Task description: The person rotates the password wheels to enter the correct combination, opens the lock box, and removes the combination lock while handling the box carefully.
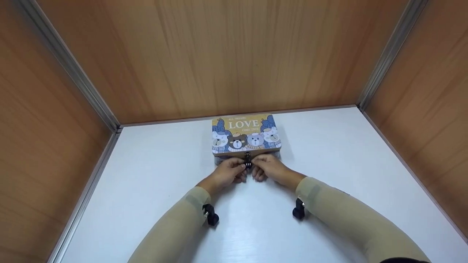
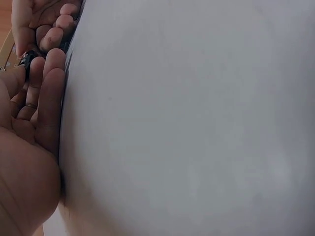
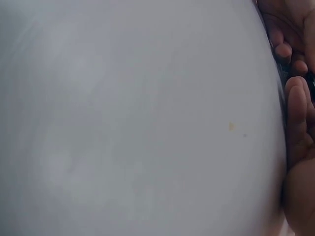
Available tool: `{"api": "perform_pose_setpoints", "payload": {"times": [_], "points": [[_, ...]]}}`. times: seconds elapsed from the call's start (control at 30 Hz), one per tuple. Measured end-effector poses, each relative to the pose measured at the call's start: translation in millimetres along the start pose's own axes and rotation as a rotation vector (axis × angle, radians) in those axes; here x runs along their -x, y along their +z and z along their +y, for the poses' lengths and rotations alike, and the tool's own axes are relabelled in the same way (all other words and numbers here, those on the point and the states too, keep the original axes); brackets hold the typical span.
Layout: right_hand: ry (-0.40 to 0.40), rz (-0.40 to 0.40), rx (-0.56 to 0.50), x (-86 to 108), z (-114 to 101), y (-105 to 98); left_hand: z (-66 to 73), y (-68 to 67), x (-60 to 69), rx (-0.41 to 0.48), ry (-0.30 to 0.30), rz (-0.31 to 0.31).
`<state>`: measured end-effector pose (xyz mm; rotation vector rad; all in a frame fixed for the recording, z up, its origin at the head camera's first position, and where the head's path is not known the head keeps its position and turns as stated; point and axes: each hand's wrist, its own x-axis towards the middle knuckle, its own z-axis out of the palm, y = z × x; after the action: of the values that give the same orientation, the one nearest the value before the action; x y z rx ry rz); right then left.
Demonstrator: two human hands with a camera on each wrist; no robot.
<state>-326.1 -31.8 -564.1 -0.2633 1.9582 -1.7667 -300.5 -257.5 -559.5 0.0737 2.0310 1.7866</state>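
A small black combination padlock (image 1: 248, 164) with number dials hangs at the front clasp (image 1: 247, 156) of a closed box (image 1: 243, 133). The box lid carries cartoon bears and the word LOVE. From the left side, my left hand (image 1: 227, 172) pinches the padlock between thumb and index finger. My right hand (image 1: 271, 167) pinches it from the other side. In the left wrist view the padlock (image 2: 26, 59) shows between the fingertips of both hands. Only a dark edge of the padlock (image 3: 311, 81) appears in the right wrist view, mostly hidden by fingers.
The box stands on a white table (image 1: 164, 175), close to the wooden back panel (image 1: 237, 58). Wooden side panels (image 1: 47, 131) with metal edge strips enclose the table left and right. A black wrist camera (image 1: 211, 214) is strapped to each sleeve.
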Motion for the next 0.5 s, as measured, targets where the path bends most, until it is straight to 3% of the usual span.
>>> {"api": "perform_pose_setpoints", "payload": {"times": [0.5], "points": [[-0.026, 0.003, 0.049, 0.3, 1.3, 2.1, 0.6, -0.2, 0.3, -0.011, -0.001, -0.011]]}}
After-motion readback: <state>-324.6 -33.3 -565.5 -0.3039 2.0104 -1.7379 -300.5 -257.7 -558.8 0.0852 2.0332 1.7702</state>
